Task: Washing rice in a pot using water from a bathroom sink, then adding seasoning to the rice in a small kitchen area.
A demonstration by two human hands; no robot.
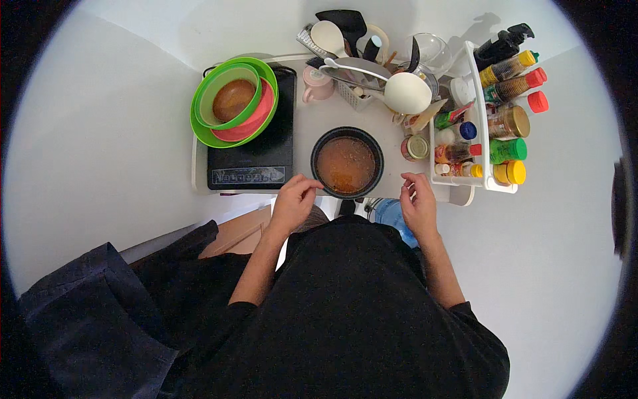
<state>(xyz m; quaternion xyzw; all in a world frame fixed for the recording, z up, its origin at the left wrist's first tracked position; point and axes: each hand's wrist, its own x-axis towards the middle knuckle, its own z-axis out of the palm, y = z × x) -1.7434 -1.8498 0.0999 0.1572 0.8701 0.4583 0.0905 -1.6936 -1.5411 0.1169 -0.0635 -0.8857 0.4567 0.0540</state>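
Before me on the light tabletop (394,184) sits a black saucepan (380,164) filled with reddish-brown liquid (346,162). Small bits float on the liquid, and an orange patch shows near its front edge. The pan's dark handle (347,207) points toward my body. My left hand (294,202) is at the pan's front left, its fingertips close to the rim; whether they touch it I cannot tell. To the right of the pan, my right hand (418,202) hovers by the table's front edge with loosely bent fingers. Neither hand holds anything that I can see.
Nested green and pink bowls (197,122) rest on a black induction cooktop (249,164) at left. A pink mug (319,85), utensils (344,25) and a white ladle (407,94) stand behind the pan. A lidded jar (415,147) and a white rack (481,114) of bottles are right.
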